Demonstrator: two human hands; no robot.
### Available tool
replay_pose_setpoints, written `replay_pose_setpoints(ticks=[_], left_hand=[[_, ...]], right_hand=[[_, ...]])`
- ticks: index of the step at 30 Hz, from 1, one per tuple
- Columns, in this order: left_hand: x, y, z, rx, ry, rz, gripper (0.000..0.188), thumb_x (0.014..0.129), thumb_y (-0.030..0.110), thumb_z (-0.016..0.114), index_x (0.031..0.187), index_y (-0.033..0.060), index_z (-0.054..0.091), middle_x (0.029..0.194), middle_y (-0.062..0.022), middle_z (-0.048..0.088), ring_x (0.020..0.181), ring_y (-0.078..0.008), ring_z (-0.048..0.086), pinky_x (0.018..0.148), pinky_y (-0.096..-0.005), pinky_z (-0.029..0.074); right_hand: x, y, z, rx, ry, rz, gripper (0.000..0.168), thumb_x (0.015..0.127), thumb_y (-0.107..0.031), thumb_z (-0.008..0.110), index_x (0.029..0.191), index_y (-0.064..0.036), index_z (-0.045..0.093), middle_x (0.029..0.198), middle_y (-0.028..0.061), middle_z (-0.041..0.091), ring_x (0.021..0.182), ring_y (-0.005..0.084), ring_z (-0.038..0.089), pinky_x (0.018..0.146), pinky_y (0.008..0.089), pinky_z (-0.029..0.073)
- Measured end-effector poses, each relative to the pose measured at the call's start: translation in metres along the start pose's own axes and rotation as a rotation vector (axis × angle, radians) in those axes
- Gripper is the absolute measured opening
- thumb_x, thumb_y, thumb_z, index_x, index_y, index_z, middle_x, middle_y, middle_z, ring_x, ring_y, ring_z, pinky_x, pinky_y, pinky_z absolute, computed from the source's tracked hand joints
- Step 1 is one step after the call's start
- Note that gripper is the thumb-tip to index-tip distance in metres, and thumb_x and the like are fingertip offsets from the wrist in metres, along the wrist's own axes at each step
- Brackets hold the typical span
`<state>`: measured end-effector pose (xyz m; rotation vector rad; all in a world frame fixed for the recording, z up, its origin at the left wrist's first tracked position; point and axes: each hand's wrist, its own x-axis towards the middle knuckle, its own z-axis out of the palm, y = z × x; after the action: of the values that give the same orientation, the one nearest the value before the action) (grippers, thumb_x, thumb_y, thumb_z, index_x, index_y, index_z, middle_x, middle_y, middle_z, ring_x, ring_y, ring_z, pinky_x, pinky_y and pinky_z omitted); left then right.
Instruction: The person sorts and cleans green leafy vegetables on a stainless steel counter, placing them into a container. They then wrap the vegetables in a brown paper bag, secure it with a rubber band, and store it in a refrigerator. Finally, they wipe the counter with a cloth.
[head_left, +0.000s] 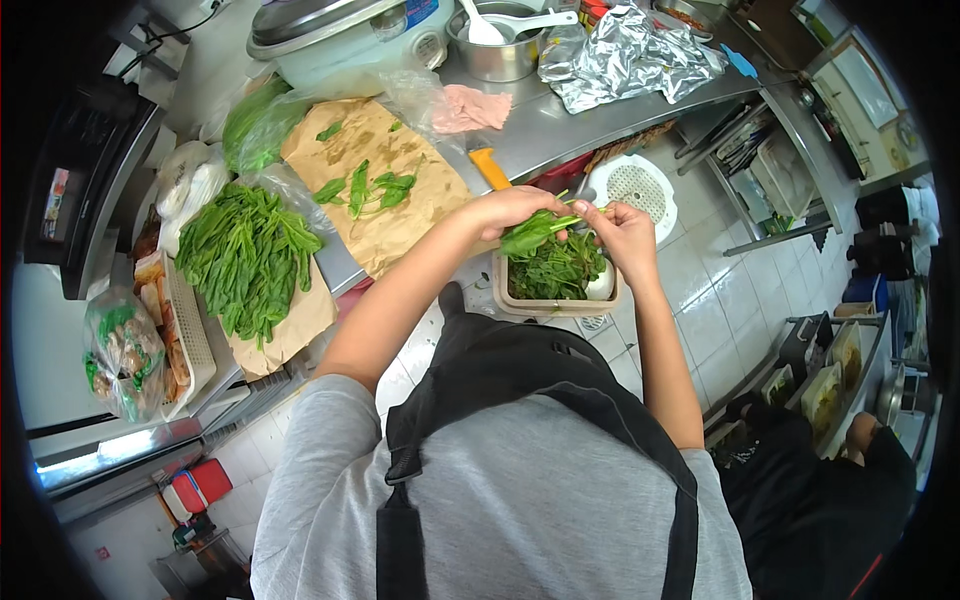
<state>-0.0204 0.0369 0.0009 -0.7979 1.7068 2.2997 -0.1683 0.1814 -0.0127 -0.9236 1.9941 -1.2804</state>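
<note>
My left hand holds a small bunch of leafy greens, its leaves hanging under the palm. The thumb and fingers of my right hand pinch the pale green stems. Both hands are above a beige plastic bin filled with dark leaves and stems; a white rounded thing lies at its right side. Left of my arm, loose leaves are spread over brown paper on the steel counter. A big pile of leafy greens rests on another brown paper.
An orange-handled tool sits at the counter edge near my left hand. Behind are a steel pot, crumpled foil and a pink cloth. A perforated white plastic piece is beyond the bin. Another person is at lower right.
</note>
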Motion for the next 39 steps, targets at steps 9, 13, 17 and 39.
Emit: replay_pose_setpoints(ticks=[9,13,17,39], left_hand=[[-0.002,0.003,-0.009,0.325,-0.230,0.146,0.041,0.094,0.039,0.057,0.114,0.0044,0.066,0.084,0.0022,0.061,0.078,-0.0049,0.051,0.071,-0.0230,0.044],[0.001,-0.008,-0.011,0.614,-0.135,0.254,0.035,0.095,0.036,0.054,0.108,0.0068,0.070,0.086,-0.0042,0.065,0.082,-0.0114,0.057,0.075,-0.0280,0.046],[-0.015,-0.003,0.014,1.076,0.122,0.359,0.027,0.094,0.034,0.053,0.100,0.0118,0.067,0.087,-0.0158,0.065,0.083,-0.0282,0.064,0.074,-0.0406,0.048],[-0.291,-0.036,-0.182,1.086,1.576,0.308,0.026,0.093,0.019,0.050,0.108,0.0076,0.068,0.108,-0.0160,0.065,0.096,-0.0328,0.062,0.083,-0.0397,0.049]], right_hand=[[0.001,0.000,-0.022,0.044,-0.229,-0.019,0.036,0.077,-0.034,0.080,0.066,-0.005,0.062,0.057,-0.0017,0.056,0.055,0.0039,0.052,0.049,0.0212,0.039],[-0.002,-0.009,-0.019,-0.122,-0.103,-0.259,0.025,0.078,-0.026,0.079,0.075,-0.004,0.067,0.061,-0.0002,0.060,0.061,0.0088,0.058,0.054,0.0271,0.046],[-0.003,-0.026,-0.016,-0.349,-0.238,-0.473,0.017,0.079,-0.020,0.074,0.085,-0.005,0.070,0.072,0.0090,0.067,0.066,0.0232,0.064,0.061,0.0352,0.050],[0.061,0.132,0.011,-0.504,-0.322,-0.163,0.054,0.088,-0.026,0.063,0.135,-0.002,0.048,0.122,0.0239,0.060,0.117,0.0356,0.055,0.099,0.0409,0.041]])
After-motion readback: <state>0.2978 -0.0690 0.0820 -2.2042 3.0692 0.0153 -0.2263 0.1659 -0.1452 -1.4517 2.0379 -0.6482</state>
